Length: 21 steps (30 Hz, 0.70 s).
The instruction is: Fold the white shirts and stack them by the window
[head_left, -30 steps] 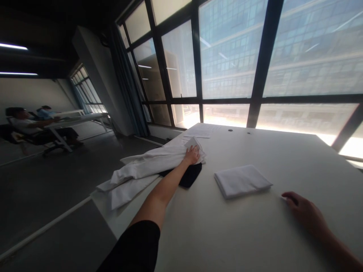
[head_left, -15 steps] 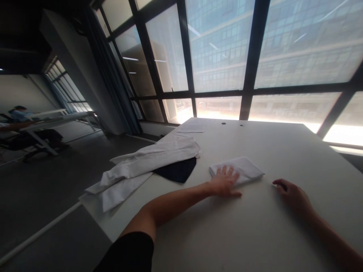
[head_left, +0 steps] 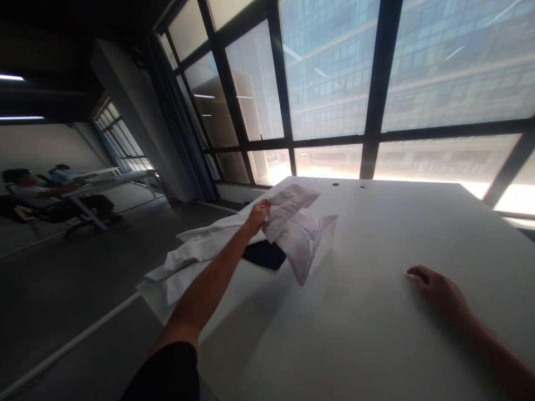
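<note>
My left hand (head_left: 258,216) is closed on the edge of a white cloth (head_left: 297,228), which hangs loosely folded above the table. One corner of it droops toward the tabletop, and its far part is partly spread. Below and behind it, a pile of white cloths (head_left: 196,245) lies along the table's left edge. A dark navy cloth (head_left: 264,255) pokes out from under the pile. On the right, my right hand (head_left: 434,287) rests on the table with fingers curled together; a tiny pale spot shows at the fingertips, too small to name.
The white table (head_left: 376,328) reaches to the large windows (head_left: 326,72). Two small dark round spots lie at its far edge. Farther left, two people sit at another table (head_left: 112,179). A dark curtain (head_left: 178,122) hangs beside the windows.
My left hand lay flat on the folded white cloth; now it grips the cloth, lifted and carried left toward the pile, its folds loosening. My right hand stays about where it was.
</note>
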Each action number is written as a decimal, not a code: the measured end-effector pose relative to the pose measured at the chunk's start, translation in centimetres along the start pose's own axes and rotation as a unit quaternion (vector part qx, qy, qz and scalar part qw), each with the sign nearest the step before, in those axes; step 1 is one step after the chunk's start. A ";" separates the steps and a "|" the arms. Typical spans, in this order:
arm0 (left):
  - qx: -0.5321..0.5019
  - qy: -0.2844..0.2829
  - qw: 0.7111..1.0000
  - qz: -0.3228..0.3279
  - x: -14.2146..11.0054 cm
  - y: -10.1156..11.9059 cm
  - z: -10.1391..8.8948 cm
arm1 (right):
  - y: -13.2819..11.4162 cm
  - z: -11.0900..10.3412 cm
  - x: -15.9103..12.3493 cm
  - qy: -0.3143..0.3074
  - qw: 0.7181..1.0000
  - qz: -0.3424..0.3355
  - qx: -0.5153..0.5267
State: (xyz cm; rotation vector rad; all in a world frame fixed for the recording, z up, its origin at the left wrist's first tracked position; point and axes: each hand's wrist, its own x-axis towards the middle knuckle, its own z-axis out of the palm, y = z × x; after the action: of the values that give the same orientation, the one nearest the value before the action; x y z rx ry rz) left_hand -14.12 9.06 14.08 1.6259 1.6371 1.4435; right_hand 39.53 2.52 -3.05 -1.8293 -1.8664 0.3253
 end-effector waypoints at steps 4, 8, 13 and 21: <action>0.131 0.147 0.980 -0.019 3.0 -2.7 -12.7 | -0.2 -0.2 0.0 -0.013 1.000 0.006 -0.016; 0.343 0.232 0.909 -0.057 1.5 -6.6 -17.6 | 0.0 -0.1 0.2 -0.015 1.000 0.013 -0.015; 0.422 0.014 0.906 -0.032 -3.2 -11.9 -13.6 | 0.1 -0.1 0.3 -0.016 1.000 0.013 -0.019; 0.251 0.175 0.935 -0.177 -0.6 -12.4 -14.4 | -0.2 -0.2 0.0 -0.014 1.000 0.020 -0.016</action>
State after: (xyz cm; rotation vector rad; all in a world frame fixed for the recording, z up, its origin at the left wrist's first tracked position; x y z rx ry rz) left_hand -32.06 5.93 8.69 1.2391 2.5181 1.2382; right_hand 39.48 2.49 -2.78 -1.8956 -1.8650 0.3385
